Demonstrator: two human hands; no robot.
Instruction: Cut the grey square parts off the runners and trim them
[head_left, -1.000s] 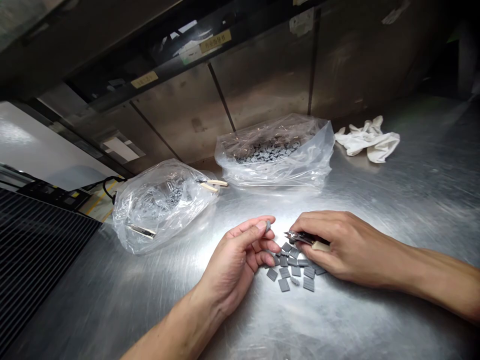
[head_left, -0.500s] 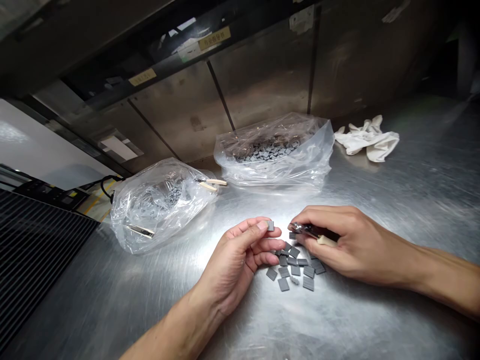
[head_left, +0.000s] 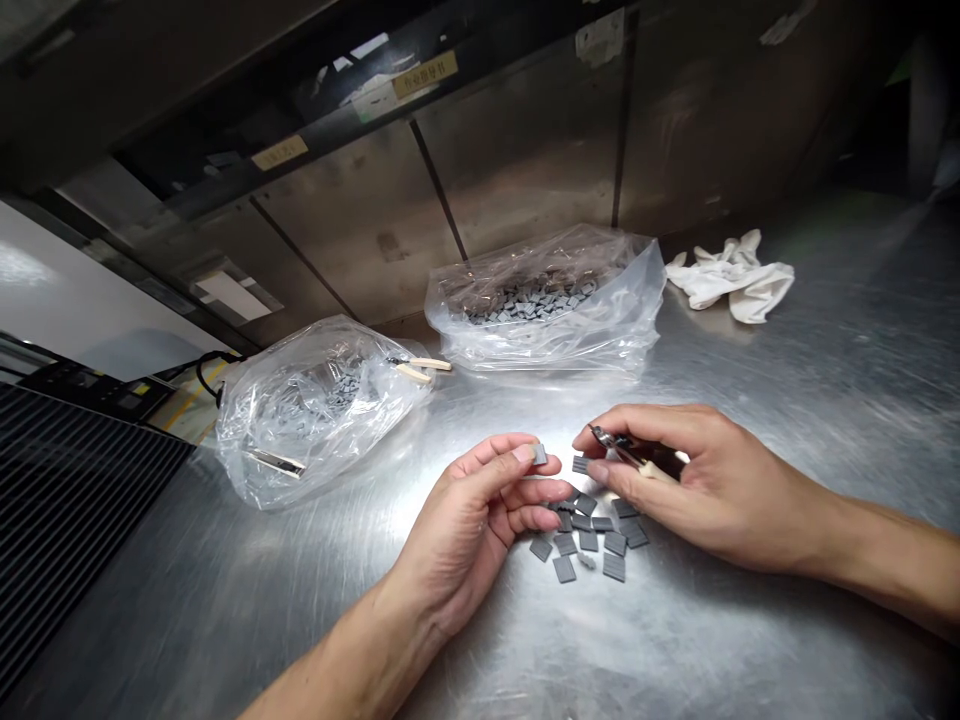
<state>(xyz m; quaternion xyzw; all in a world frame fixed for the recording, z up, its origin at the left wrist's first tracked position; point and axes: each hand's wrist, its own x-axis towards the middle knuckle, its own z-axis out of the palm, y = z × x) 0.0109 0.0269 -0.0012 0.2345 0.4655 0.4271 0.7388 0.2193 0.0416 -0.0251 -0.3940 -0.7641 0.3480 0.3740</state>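
Nippers [head_left: 618,447] farther from left hand [head_left: 471,510]

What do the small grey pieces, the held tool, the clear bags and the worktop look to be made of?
Grey pieces: likely moulded plastic, dull, ridged; the look leaves this open.
Held tool: shiny in front, suggesting metal; its smooth cream handle is perhaps plastic.
Clear bags: thin, glossy plastic film, see-through and creased.
Worktop: brushed metal, probably stainless steel, from its scratches and glare.
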